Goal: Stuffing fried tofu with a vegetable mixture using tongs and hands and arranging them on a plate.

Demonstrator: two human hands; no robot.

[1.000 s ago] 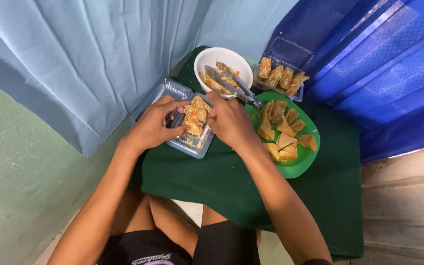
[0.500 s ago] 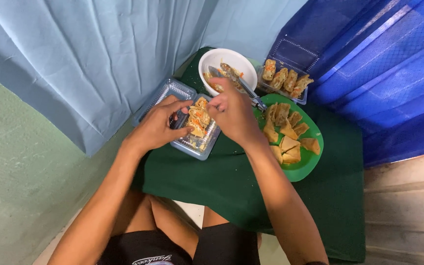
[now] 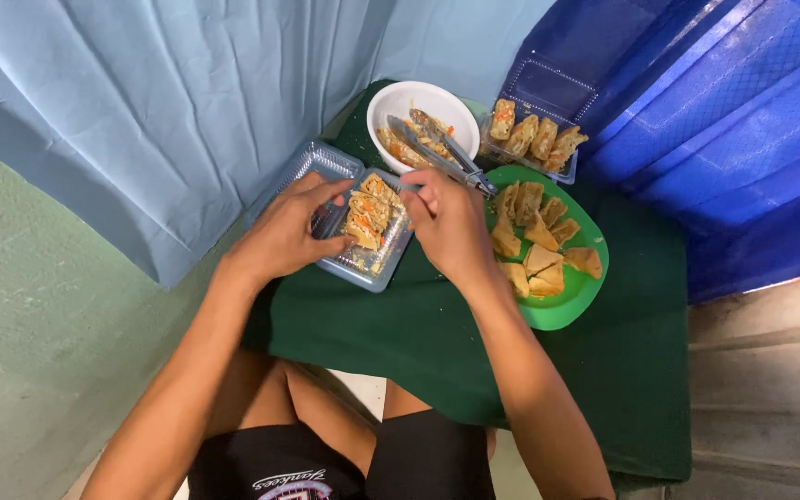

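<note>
Clear plastic was where the action sat: an open hinged container (image 3: 356, 243) lay on the green cloth (image 3: 437, 343), and both hands were at it. The left hand (image 3: 284, 236) rested on the tray's near side with fingers spread over the rim, not visibly clamped on anything. The right hand (image 3: 451, 222) had its fingertips drawn together at the tray's far edge, just beside the stacked stuffed rolls (image 3: 369, 211); whether it actually pinched a roll could not be told.

Risk, by my reading: the tray was flimsy and sat near the cloth's edge, so a heavy press from the left could have tipped it and slid the rolls off. The right forearm lay close over the green plate (image 3: 574, 298) of fried pieces (image 3: 539, 245), and a careless wrist could have nudged the tongs (image 3: 442, 153) out of the white bowl (image 3: 402, 102).
</note>
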